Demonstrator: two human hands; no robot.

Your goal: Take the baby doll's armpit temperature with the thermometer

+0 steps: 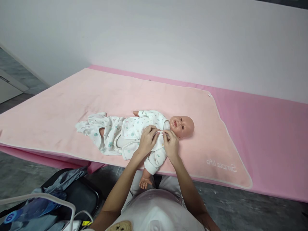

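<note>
A baby doll [182,126] lies on its back with its head toward the right. It wears a white patterned baby top [154,117], which hangs open at the front, and matching baby trousers [112,128]. My left hand [147,140] is closed on the top's white edge at the doll's chest. Just below the doll's chin, my right hand [171,144] pinches the same edge near the collar. Both sets of fingertips are close together, and what lies between them is partly hidden. One doll arm [145,179] hangs over the table's near edge.
A light pink mat [115,89] with a white border covers much of the pink-covered table [269,138]. A pale wall [154,38] stands behind it. At lower left is a black chair [79,195] with clothing and a blue-tinted bottle [33,208]; a white cable [45,195] crosses in front.
</note>
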